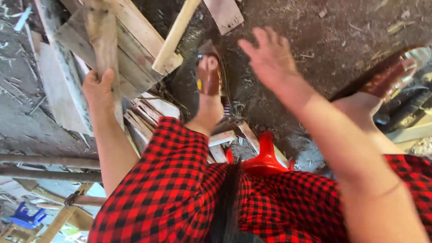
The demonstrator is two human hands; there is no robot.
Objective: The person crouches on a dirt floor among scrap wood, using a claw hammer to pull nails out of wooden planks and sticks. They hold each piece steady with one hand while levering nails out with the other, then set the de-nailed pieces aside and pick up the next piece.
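My left hand (98,87) grips a rough grey wooden slat (102,40) that stands up from a pile of planks at the upper left. My right hand (270,58) hangs open in the air over the dark dirt floor (324,31), fingers spread, holding nothing. I sit on a red plastic stool (266,157), in a red and black checked garment (180,193). My feet wear brown sandals, one (209,74) near the planks and one (391,76) at the right.
A pale wooden handle (176,33) leans over stacked pallet boards (135,40). More short offcuts (225,139) lie by the stool. Metal pipes (45,166) run along the left, and a small blue stool (24,218) sits at the lower left.
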